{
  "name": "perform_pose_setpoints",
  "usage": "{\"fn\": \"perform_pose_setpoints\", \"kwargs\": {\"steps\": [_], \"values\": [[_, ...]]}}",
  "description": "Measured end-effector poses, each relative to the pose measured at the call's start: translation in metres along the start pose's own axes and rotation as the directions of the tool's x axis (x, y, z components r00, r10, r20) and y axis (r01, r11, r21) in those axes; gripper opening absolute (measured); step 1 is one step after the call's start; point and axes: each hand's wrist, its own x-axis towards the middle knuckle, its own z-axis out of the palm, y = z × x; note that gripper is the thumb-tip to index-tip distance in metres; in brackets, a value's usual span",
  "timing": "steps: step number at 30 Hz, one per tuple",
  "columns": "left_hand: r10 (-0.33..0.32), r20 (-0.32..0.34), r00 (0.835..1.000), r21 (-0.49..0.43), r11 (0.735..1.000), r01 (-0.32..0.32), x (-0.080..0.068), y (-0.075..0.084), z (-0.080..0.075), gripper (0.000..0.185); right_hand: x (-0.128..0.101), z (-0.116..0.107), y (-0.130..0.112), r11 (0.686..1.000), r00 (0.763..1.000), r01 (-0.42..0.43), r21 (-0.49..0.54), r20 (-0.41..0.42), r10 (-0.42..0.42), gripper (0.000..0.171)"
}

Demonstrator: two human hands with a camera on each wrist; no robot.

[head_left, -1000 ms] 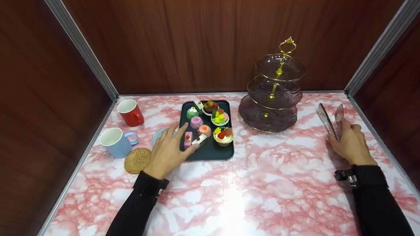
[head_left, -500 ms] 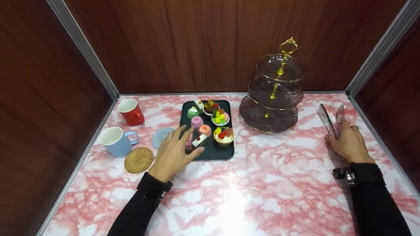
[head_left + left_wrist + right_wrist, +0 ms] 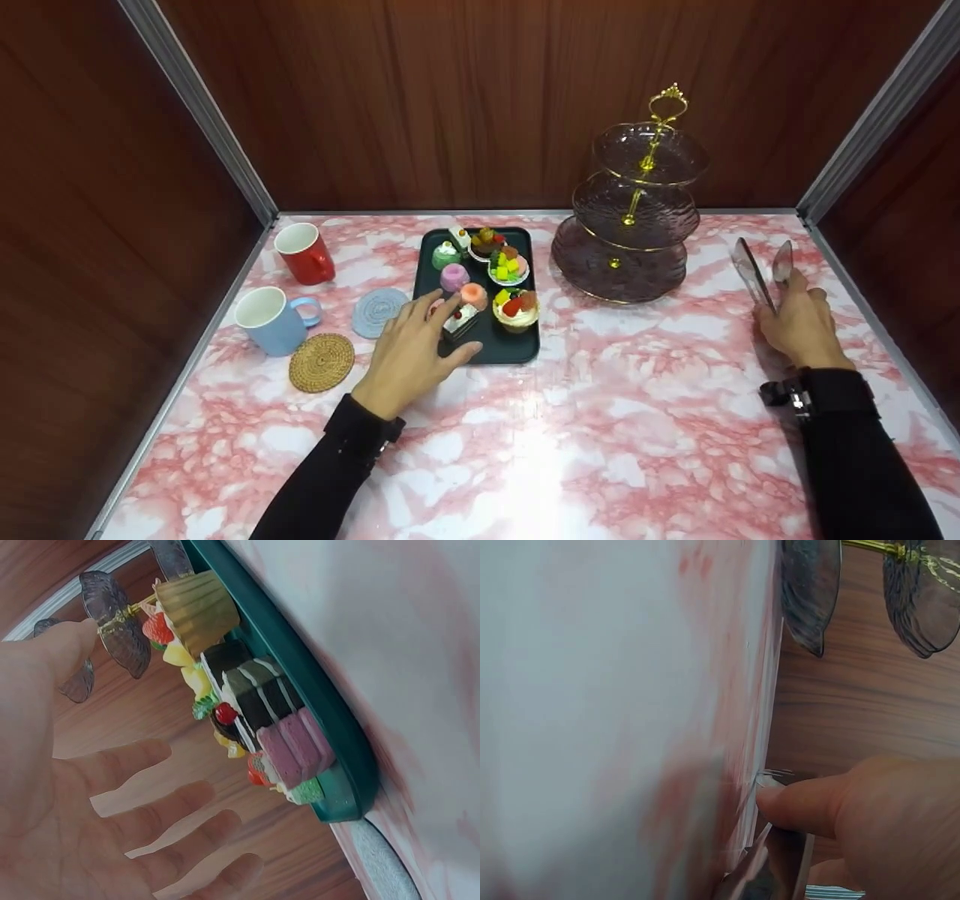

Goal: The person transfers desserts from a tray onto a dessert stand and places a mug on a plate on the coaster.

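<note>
My left hand (image 3: pixel 416 349), fingers spread, hovers over the lower left corner of a dark green tray (image 3: pixel 495 351). Its fingertips overlap a pink cake slice (image 3: pixel 296 746) in the head view, hiding most of it, beside a dark layered cake slice (image 3: pixel 460 324) with white topping. In the left wrist view the palm (image 3: pixel 45 825) holds nothing. Also on the tray are a fruit cupcake (image 3: pixel 516 313), fruit tarts (image 3: pixel 508 266), and small purple (image 3: pixel 454 277), orange (image 3: pixel 472 295) and green (image 3: pixel 446 257) sweets. At the right, my right hand (image 3: pixel 804 326) grips metal tongs (image 3: pixel 754 274), their tips apart and pointing away.
A three-tier glass stand (image 3: pixel 619 277) with gold handle stands behind, right of the tray. On the left are a red mug (image 3: pixel 303 255), a blue mug (image 3: pixel 271 324), a woven coaster (image 3: pixel 322 363) and a blue coaster (image 3: pixel 379 312). Wood panels (image 3: pixel 450 105) enclose the marbled table.
My left hand has shifted right over the tray, uncovering the blue coaster and covering the pink cake slice. My right hand stays on the tongs. The head view has turned slightly.
</note>
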Motion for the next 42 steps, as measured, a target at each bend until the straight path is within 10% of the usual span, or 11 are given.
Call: {"fn": "perform_pose_setpoints", "kwargs": {"steps": [19,42], "values": [[0.058,-0.033,0.998,0.029,0.998,-0.057,-0.001,0.014,0.006,0.076,-0.014,-0.001,-0.008,0.999,0.998,0.031,-0.010,-0.063,-0.031,0.077],[-0.018,0.004,1.000,-0.031,0.999,0.018,0.002,0.000,0.004,0.072,-0.048,-0.009,-0.039,0.997,0.992,0.073,-0.032,-0.102,-0.075,0.073]]}}
